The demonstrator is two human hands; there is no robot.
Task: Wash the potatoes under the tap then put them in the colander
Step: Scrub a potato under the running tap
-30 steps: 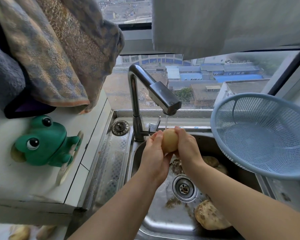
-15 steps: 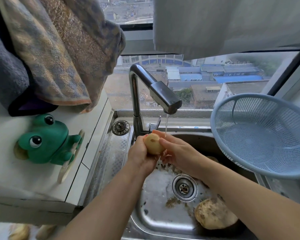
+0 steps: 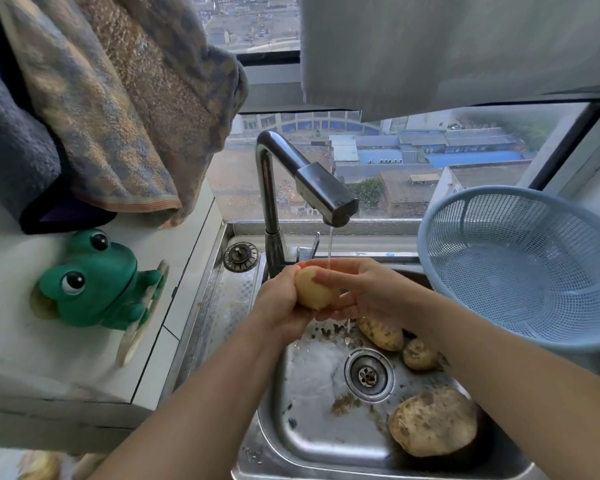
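While tap [image 3: 305,178] runs, left hand [image 3: 278,304] fingers curl round potato [image 3: 313,289], right hand [image 3: 373,293] fingers clasp its other side

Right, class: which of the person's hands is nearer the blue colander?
The right. The right hand sits just left of the colander, apart from it; the left hand is further left, beyond the potato both hands hold.

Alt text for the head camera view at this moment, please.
A left hand and right hand hold a pale potato under the running tap over a steel sink. Three dirty potatoes lie in the basin; an empty blue colander sits tilted at the right.
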